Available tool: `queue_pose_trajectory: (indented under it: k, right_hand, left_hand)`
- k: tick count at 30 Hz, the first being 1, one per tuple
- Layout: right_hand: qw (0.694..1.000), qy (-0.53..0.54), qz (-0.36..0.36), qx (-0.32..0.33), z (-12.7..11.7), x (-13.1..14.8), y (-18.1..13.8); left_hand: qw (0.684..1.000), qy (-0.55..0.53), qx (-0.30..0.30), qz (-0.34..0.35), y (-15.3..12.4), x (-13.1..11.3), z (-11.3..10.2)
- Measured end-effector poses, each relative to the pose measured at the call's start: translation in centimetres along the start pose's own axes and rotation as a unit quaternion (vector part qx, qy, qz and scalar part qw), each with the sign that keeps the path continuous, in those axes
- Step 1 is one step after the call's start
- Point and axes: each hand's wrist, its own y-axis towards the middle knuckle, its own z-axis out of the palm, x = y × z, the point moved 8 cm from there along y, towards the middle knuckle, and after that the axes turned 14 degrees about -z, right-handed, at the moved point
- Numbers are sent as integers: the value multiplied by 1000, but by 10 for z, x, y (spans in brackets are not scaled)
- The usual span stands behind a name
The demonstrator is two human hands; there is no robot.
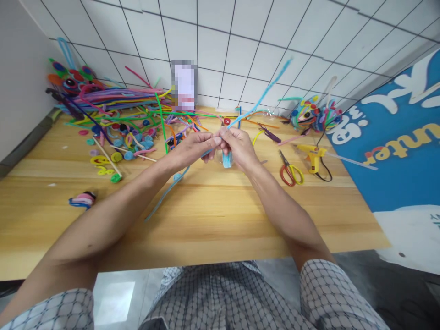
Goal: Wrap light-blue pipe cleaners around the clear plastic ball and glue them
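Head view. Both hands meet over the middle of the wooden table (213, 215). The left hand (192, 149) pinches a light-blue pipe cleaner (264, 94), fingers closed on it near the right hand's fingertips. One end of the stem rises up and to the right; a blue length also trails down across the table toward the person, though whether it is the same stem I cannot tell. The right hand (239, 146) is curled shut around a small blue wound coil (227, 160) that shows just below its fingers.

Step in hand, as I judge it: winding the stem into the coil. The next turn calls for steady tension from the left pinch while the right hand rotates.

Around: a heap of coloured pipe cleaners (117, 103) at far left, red-handled scissors (290, 172) and a yellow glue gun (311, 156) right of the hands, a finished pipe-cleaner figure (311, 114) beyond them.
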Motion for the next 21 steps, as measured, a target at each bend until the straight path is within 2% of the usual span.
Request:
queue_pose_trajectory:
  k: [3, 8, 14, 17, 21]
  right_hand:
    - [1000, -4, 5, -17, -8, 4, 3]
    - [995, -39, -25, -93, -46, 22, 15]
    - [984, -66, -69, -152, -83, 28, 25]
    - [984, -69, -80, -143, -84, 28, 26]
    - [989, -66, -90, -98, -57, 29, 17]
  left_hand:
    - [1000, 24, -17, -1, 0, -1, -3]
    - [996, 70, -50, -12, -1, -2, -4]
    - [994, 94, -51, -9, -2, 2, -5]
    - [994, 109, -10, -9, -1, 4, -2]
    - [996, 86, 19, -3, -2, 0, 3]
